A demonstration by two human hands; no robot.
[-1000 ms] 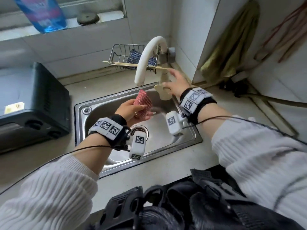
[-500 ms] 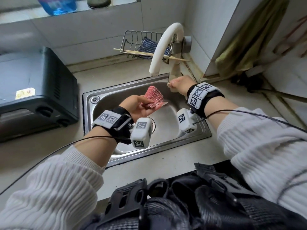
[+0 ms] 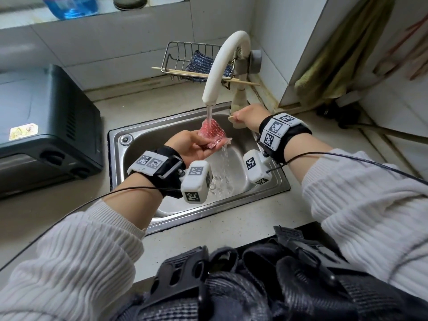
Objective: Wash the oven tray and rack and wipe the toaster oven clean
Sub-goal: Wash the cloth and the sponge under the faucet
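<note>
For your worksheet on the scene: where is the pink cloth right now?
The pink cloth lies in the left hand under the tap, above the sink.

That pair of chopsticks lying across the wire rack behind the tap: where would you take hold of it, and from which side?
Judging by how it lies, take the chopsticks by the left stretch that overhangs the wire rack, coming from the front left. That part is bare and easy to pinch. The right half passes behind the white tap, which would crowd the fingers.

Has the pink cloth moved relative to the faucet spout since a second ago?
Yes. The pink cloth, held in the left hand, went from right of the spout to directly under it.
</note>
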